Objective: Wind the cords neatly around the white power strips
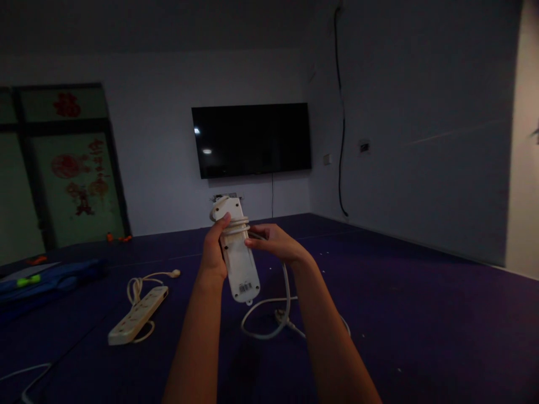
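My left hand (pixel 214 251) grips a white power strip (pixel 240 272) by its left edge, the thumb lying over the cord turns. The strip's underside faces me, with screws and a barcode label near its lower end. Several turns of its white cord (pixel 236 226) wrap around the upper part. Beside the strip's right edge, my right hand (pixel 273 242) is closed on the cord, thumb and fingers pinched together. From there the cord hangs in a loop to the purple floor, where its plug (pixel 281 317) lies.
A second white power strip (pixel 138 315) rests on the purple floor (pixel 400 303) at left, its cord bunched beside it. Blue cloth (pixel 63 280) with a bright green item lies farther left. Another pale cord (pixel 29 373) is at bottom left. A television (pixel 252 140) hangs on the far wall.
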`<state>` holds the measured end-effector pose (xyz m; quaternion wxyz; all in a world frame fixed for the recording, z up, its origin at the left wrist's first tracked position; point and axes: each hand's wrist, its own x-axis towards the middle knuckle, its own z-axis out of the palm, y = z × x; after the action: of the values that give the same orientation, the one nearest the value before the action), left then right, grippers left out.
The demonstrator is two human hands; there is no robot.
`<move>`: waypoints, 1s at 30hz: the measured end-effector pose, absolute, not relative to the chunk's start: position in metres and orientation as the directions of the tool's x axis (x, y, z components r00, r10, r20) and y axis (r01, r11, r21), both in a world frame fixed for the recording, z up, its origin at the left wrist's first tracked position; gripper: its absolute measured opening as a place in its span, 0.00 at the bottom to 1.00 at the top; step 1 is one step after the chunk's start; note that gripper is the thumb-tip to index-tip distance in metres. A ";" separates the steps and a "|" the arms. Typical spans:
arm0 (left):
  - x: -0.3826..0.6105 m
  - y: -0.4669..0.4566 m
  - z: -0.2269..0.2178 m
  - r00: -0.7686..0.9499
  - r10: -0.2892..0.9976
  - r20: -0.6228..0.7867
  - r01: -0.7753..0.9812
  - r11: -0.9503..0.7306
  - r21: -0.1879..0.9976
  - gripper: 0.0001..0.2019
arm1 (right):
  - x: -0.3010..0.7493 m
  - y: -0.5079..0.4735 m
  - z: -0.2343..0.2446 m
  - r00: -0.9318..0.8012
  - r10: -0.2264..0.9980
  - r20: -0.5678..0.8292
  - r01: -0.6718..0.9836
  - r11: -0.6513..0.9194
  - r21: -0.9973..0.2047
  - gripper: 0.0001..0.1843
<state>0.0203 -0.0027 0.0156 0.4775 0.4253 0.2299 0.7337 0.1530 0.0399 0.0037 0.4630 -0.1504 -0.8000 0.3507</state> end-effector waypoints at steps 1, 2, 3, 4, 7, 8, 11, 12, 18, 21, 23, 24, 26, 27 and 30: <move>0.019 -0.002 0.015 -0.158 0.907 0.390 -0.506 -0.414 0.757 0.19 | 0.154 0.041 0.004 -0.506 0.584 0.634 -0.028 0.724 -0.689 0.13; 0.017 -0.001 0.014 -0.126 0.920 0.371 -0.499 -0.382 0.778 0.19 | 0.154 0.042 0.004 -0.485 0.601 0.635 0.032 0.738 -0.674 0.13; 0.016 0.000 0.013 -0.096 0.930 0.355 -0.483 -0.356 0.800 0.20 | 0.155 0.042 0.004 -0.466 0.612 0.639 0.084 0.749 -0.657 0.12; 0.014 0.001 0.012 -0.083 0.931 0.356 -0.464 -0.352 0.813 0.21 | 0.156 0.042 0.005 -0.453 0.615 0.645 0.119 0.759 -0.640 0.12; 0.009 0.006 0.010 -0.075 0.921 0.382 -0.407 -0.378 0.832 0.23 | 0.156 0.040 0.008 -0.425 0.602 0.676 0.127 0.779 -0.615 0.12; 0.008 0.007 0.009 -0.088 0.914 0.396 -0.394 -0.397 0.829 0.24 | 0.154 0.038 0.008 -0.398 0.605 0.689 0.116 0.778 -0.617 0.14; 0.007 0.011 0.009 -0.164 0.867 0.470 -0.360 -0.496 0.790 0.27 | 0.147 0.035 0.010 -0.225 0.636 0.738 0.063 0.766 -0.640 0.19; 0.007 0.012 0.009 -0.200 0.843 0.499 -0.347 -0.537 0.769 0.27 | 0.143 0.035 0.010 -0.156 0.639 0.753 0.050 0.766 -0.640 0.21; 0.012 0.015 0.009 -0.440 0.735 0.515 -0.350 -0.669 0.656 0.24 | 0.126 0.032 0.008 0.028 0.534 0.845 0.250 0.815 -0.523 0.27; 0.017 0.016 0.009 -0.519 0.701 0.489 -0.358 -0.698 0.620 0.24 | 0.118 0.027 0.006 0.024 0.478 0.878 0.465 0.772 -0.434 0.26; 0.020 0.015 0.009 -0.511 0.702 0.496 -0.368 -0.700 0.612 0.26 | 0.113 0.022 0.006 0.024 0.462 0.886 0.586 0.712 -0.387 0.25; 0.021 0.014 0.010 -0.491 0.707 0.510 -0.371 -0.699 0.612 0.27 | 0.111 0.019 0.006 0.024 0.461 0.887 0.629 0.683 -0.371 0.25; 0.024 0.013 0.011 -0.446 0.715 0.538 -0.362 -0.694 0.623 0.26 | 0.107 0.015 0.006 0.010 0.466 0.885 0.687 0.639 -0.345 0.25; 0.025 0.013 0.011 -0.436 0.717 0.544 -0.350 -0.692 0.631 0.26 | 0.106 0.014 0.006 -0.008 0.474 0.880 0.705 0.627 -0.332 0.23; 0.027 0.014 0.012 -0.467 0.724 0.508 -0.331 -0.676 0.659 0.26 | 0.105 0.014 0.007 -0.095 0.499 0.861 0.707 0.643 -0.294 0.16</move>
<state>0.0267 0.0139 0.0116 0.3212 0.4041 0.2431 0.8213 0.1048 0.0137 0.0073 0.5325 -0.4108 -0.7336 -0.0977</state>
